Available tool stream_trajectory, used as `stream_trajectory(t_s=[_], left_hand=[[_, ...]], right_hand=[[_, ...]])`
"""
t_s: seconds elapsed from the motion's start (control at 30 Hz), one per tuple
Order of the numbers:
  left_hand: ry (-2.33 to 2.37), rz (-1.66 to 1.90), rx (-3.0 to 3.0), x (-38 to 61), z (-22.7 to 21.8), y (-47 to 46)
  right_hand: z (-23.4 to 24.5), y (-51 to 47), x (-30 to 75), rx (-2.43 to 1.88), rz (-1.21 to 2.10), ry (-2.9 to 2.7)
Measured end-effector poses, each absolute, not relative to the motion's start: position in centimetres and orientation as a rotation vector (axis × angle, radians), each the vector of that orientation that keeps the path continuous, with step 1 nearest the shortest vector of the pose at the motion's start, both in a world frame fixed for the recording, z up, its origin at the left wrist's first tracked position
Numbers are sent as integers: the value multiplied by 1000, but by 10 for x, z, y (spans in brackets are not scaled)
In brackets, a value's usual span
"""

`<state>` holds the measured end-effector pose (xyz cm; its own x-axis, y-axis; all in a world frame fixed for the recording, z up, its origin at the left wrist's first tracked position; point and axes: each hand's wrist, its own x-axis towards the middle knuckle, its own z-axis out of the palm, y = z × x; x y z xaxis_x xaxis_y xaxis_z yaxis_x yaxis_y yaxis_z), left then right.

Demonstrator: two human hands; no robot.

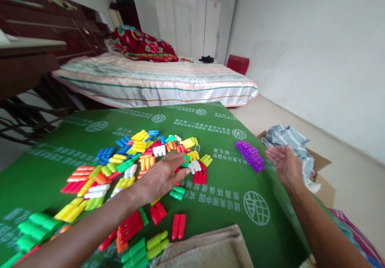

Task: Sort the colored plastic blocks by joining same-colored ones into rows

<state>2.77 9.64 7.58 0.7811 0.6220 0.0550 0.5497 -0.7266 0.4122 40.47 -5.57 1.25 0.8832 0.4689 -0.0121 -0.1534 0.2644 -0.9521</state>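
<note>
Desk: a green cover lies over it, out to every edge.
Block pile: lots of bright blocks, spread from the middle to the near left corner.
Left hand: flat on the pile, grip loose, fingers spread, tips by a white block.
Right hand: palm up, grip loose and empty, at the right edge.
Purple row: neat, just beside that hand.
Tip: I think I should pinch one block only, so I don't bump its neighbours.
</note>
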Motion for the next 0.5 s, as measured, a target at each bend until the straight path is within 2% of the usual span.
stream_trajectory(t_s=[0.23,0.5], left_hand=[[1288,566,2610,-112,69,81],[1733,651,2591,-218,43,110]], right_hand=[[49,-78,304,-1330,492,-568],[50,-87,164,-1420,888,-1413]])
